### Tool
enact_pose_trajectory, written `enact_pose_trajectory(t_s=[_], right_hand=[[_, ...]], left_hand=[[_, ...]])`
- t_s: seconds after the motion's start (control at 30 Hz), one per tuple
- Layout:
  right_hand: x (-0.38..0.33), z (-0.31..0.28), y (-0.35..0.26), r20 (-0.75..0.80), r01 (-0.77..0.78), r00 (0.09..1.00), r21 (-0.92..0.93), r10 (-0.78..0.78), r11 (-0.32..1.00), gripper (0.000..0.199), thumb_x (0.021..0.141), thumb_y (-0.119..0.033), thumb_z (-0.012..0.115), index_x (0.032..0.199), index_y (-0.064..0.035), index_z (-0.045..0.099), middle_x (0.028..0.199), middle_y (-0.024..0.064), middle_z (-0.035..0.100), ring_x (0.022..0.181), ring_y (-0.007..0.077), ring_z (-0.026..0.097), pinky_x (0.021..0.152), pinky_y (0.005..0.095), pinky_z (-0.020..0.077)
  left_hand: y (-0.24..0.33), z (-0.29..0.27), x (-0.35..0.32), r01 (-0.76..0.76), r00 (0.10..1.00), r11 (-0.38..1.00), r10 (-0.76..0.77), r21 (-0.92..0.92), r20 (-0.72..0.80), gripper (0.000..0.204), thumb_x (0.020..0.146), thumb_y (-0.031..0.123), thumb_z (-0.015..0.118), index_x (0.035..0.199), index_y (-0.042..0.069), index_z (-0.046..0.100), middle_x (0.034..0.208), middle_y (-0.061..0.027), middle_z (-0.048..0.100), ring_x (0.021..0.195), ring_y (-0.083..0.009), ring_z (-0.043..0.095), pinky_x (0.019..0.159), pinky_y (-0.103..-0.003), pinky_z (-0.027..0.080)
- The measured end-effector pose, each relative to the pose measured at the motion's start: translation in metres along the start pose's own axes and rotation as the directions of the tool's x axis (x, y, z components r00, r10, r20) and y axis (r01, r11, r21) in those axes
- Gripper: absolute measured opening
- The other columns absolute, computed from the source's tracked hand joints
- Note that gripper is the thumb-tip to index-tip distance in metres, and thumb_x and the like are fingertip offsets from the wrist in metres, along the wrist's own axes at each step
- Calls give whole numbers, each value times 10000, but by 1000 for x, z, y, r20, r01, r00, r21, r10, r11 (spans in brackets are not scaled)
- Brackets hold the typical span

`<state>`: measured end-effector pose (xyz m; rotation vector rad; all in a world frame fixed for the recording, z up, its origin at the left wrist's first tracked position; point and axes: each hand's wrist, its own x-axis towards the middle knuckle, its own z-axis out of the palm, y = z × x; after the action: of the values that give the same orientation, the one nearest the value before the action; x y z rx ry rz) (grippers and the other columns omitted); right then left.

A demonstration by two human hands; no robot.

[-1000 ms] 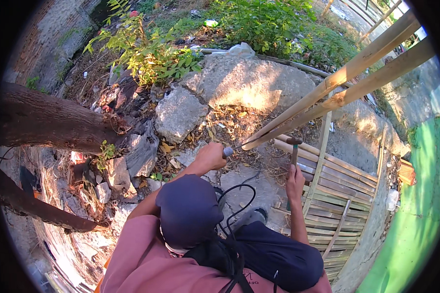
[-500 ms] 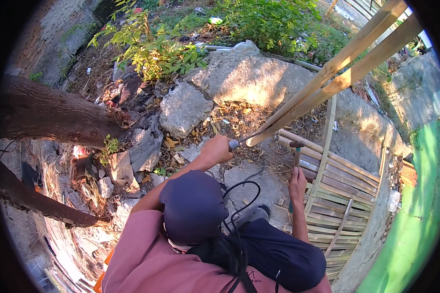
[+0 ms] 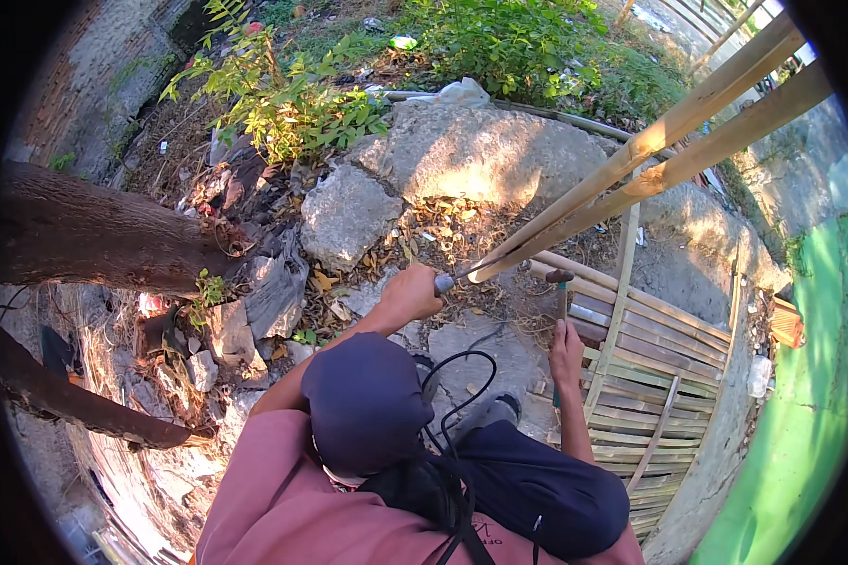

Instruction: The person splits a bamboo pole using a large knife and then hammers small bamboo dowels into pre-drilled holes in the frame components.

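Observation:
My left hand (image 3: 411,294) is closed around the grey handle (image 3: 444,282) of a long, thin-bladed tool. Its blade (image 3: 471,269) reaches into the near end of a split bamboo pole, whose two long halves (image 3: 622,155) (image 3: 664,168) slant up to the far right with a gap between them. In my right hand (image 3: 565,353) is a hammer (image 3: 560,277) with a green handle, held upright beside the pole's near end and apart from the blade. The far ends of the bamboo run out of view.
A panel of bamboo slats (image 3: 669,353) lies at my right, beside a green strip of ground (image 3: 791,386). Ahead are a broken concrete slab (image 3: 481,146), a loose chunk (image 3: 349,215) and leafy plants (image 3: 518,47). Tree trunks (image 3: 104,221) stand at the left.
The far ends of the bamboo halves have shifted slightly right and lower in view. The hammer has tilted a little to the left. Both hands keep their holds.

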<state>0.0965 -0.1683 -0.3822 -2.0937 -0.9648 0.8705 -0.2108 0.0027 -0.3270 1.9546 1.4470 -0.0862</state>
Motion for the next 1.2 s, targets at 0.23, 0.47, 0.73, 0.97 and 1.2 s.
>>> enact_pose_trajectory(t_s=[0.23, 0.47, 0.73, 0.97, 1.2], right_hand=[[-3, 0, -6, -48, 28, 998, 1, -28, 1000, 450, 1077, -383, 472, 876, 15, 536, 613, 134, 479, 556, 232, 437, 548, 417, 377], [-8, 0, -10, -97, 174, 979, -40, -177, 984, 419, 1084, -356, 445, 883, 5, 516, 605, 179, 485, 528, 302, 485, 537, 442, 374], [-5, 0, -102, 24, 426, 905, -54, -426, 903, 290, 1071, -272, 479, 968, -9, 542, 644, 214, 561, 585, 427, 577, 539, 480, 407], [8, 29, -71, 161, 378, 923, -212, -349, 901, 248, 1064, -234, 481, 1009, 2, 538, 684, 317, 583, 695, 531, 609, 578, 588, 409], [3, 16, -132, -31, 443, 894, -81, -446, 893, 255, 1061, -241, 485, 1011, -1, 556, 689, 307, 586, 690, 524, 611, 567, 567, 416]], left_hand=[[1, 2, 2, -12, 1000, 999, 12, 41, -1, 267, 744, 215, 692, 857, -24, 729, 843, -269, 708, 814, -426, 706, 783, -507, 568], [3, -9, 7, 44, 998, 997, -47, 62, 44, 241, 738, 147, 702, 910, -18, 737, 909, -253, 715, 857, -416, 714, 807, -493, 576], [9, -11, -2, 66, 998, 995, -68, 81, 17, 218, 760, 134, 706, 920, -12, 732, 911, -249, 717, 854, -413, 716, 784, -500, 573], [13, -2, 5, 70, 997, 984, -74, 162, 22, 233, 756, 125, 704, 936, -17, 745, 940, -245, 726, 877, -415, 724, 788, -491, 586], [1, -2, 9, 36, 999, 987, -36, 158, -4, 238, 748, 134, 716, 925, -24, 741, 928, -249, 721, 855, -421, 721, 779, -497, 585]])
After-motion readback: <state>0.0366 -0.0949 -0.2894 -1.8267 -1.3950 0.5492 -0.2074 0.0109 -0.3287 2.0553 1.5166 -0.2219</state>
